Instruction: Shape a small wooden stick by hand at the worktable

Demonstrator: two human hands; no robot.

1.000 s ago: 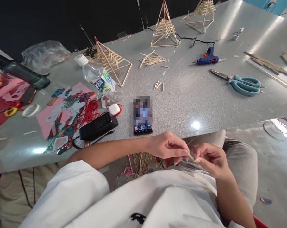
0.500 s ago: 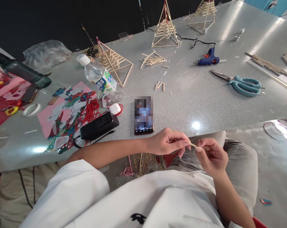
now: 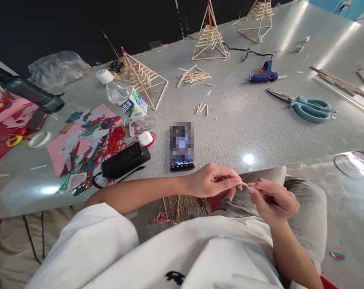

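Right hand [image 3: 273,200] edged outward, left hand [image 3: 212,180] steady, both grips clamping stick [image 3: 245,184] near phone [image 3: 182,147].

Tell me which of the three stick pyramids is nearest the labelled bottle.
The leftmost pyramid, partly hidden behind the labelled bottle. The middle pyramid and the rightmost pyramid stand farther right, clear of it.

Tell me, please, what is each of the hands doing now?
Left hand: closed, pinching one end of a small stick.
Right hand: closed, fingertips at the stick's other end.
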